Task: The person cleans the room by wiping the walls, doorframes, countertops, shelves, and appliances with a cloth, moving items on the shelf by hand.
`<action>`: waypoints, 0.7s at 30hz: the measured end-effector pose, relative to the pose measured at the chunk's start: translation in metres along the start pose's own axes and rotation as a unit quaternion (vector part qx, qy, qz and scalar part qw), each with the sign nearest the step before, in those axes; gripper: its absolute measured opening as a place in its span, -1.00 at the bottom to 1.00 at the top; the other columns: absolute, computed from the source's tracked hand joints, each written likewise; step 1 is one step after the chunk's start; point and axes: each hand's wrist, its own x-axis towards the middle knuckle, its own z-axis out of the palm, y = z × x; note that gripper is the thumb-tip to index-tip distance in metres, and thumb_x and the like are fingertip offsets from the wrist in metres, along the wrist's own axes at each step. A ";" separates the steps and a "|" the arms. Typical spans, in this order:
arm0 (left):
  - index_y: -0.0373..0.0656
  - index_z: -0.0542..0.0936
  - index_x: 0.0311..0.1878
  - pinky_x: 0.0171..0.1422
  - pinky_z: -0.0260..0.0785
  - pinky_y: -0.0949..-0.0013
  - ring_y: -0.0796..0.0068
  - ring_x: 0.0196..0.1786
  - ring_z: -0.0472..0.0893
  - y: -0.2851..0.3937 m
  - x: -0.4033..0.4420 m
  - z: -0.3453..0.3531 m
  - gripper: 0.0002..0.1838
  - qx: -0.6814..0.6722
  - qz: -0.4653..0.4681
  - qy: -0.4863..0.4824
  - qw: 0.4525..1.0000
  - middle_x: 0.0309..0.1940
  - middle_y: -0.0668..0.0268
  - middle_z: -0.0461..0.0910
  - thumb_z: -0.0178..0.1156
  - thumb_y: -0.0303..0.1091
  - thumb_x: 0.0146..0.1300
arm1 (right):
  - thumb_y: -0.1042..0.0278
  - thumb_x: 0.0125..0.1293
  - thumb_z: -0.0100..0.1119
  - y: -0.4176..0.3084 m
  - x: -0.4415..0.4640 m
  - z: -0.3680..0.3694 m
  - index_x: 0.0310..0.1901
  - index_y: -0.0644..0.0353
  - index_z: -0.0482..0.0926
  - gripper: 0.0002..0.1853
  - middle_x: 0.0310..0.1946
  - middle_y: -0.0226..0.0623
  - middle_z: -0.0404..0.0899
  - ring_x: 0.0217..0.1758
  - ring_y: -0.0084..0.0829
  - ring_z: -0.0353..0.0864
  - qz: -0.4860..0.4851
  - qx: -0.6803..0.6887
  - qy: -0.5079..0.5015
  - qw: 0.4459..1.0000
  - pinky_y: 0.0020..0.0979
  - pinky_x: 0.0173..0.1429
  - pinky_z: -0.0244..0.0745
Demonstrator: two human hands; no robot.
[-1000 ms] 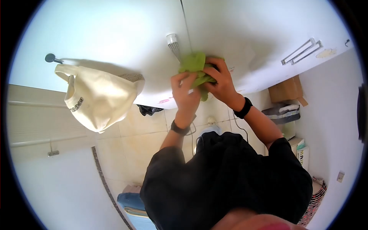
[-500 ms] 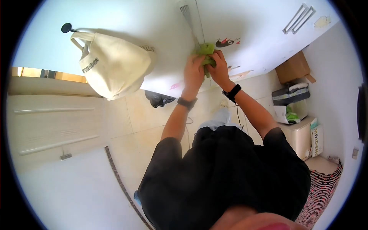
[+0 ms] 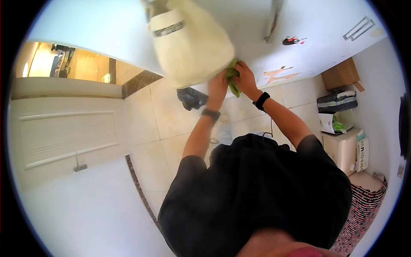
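A crumpled green cloth (image 3: 233, 87) is bunched between my two hands, in front of the white cabinet doors. My left hand (image 3: 218, 88) grips its left side, and its upper part is hidden close to the lower edge of the cream cloth bag (image 3: 192, 47). Whether that hand touches the bag I cannot tell. On the other side my right hand (image 3: 247, 80) has its fingers curled round the cloth. The bag hangs against the cabinet door (image 3: 252, 25) just above my hands.
A black plastic bag (image 3: 191, 99) lies on the tiled floor (image 3: 145, 124) at the cabinet's foot. Along the right wall stand a cardboard box (image 3: 341, 73), a dark storage bag (image 3: 337, 103) and a small beige cabinet (image 3: 338, 147). A white door (image 3: 72, 132) is at left.
The view has shifted left, so the cabinet handle and stickers appear farther right. My hands, with the green cloth, are now beside the hanging bag instead of at the gap between the doors.
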 end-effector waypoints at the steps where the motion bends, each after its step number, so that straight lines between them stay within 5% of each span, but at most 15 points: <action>1: -0.13 0.58 -0.07 -0.09 0.47 0.07 -0.04 -0.11 0.59 -0.016 -0.006 -0.007 -0.72 -0.007 0.004 -0.003 1.000 -0.08 0.09 0.56 0.16 -0.51 0.10 | 0.48 0.07 0.24 -0.002 -0.002 0.015 -0.04 0.20 0.55 -0.64 0.07 -0.12 0.51 0.11 -0.02 0.50 0.004 -0.013 -0.016 1.000 -0.16 0.09 0.51; 5: -0.16 0.59 -0.07 -0.09 0.46 -0.01 -0.11 -0.11 0.59 -0.110 -0.022 -0.036 -0.72 0.008 0.053 -0.078 0.996 -0.12 0.02 0.60 0.15 -0.45 0.11 | 0.46 0.09 0.20 -0.018 -0.014 0.082 -0.04 0.19 0.57 -0.66 -0.02 -0.12 0.58 0.08 -0.02 0.53 0.029 -0.054 -0.038 0.997 -0.14 0.09 0.51; 9: -0.09 0.63 -0.10 -0.17 0.52 0.19 0.09 -0.14 0.62 -0.102 -0.016 -0.123 -0.66 -0.038 0.102 0.004 0.994 -0.08 0.24 0.55 0.19 -0.63 0.02 | 0.47 0.06 0.19 -0.074 -0.013 0.127 -0.06 0.18 0.60 -0.66 -0.21 -0.05 0.63 -0.02 0.00 0.57 -0.021 -0.015 0.040 0.999 -0.11 0.00 0.51; 16: -0.15 0.65 -0.05 -0.08 0.52 0.27 0.16 -0.09 0.60 -0.101 0.020 -0.222 -0.54 -0.102 0.240 0.106 0.960 -0.07 0.14 0.54 0.17 -0.75 -0.07 | 0.66 -0.06 0.19 -0.193 0.005 0.147 0.00 0.17 0.60 -0.52 0.09 -0.08 0.47 0.09 0.02 0.49 -0.103 -0.036 0.146 0.983 -0.17 0.12 0.48; 21: -0.17 0.65 -0.01 0.01 0.50 0.27 0.14 0.00 0.57 -0.063 0.057 -0.263 -0.51 -0.173 0.284 0.192 0.923 -0.04 0.11 0.54 0.20 -0.77 -0.07 | 0.74 -0.05 0.20 -0.275 0.038 0.122 0.04 0.25 0.58 -0.49 0.12 -0.04 0.43 0.10 -0.04 0.48 -0.195 -0.076 0.210 0.955 -0.25 0.12 0.48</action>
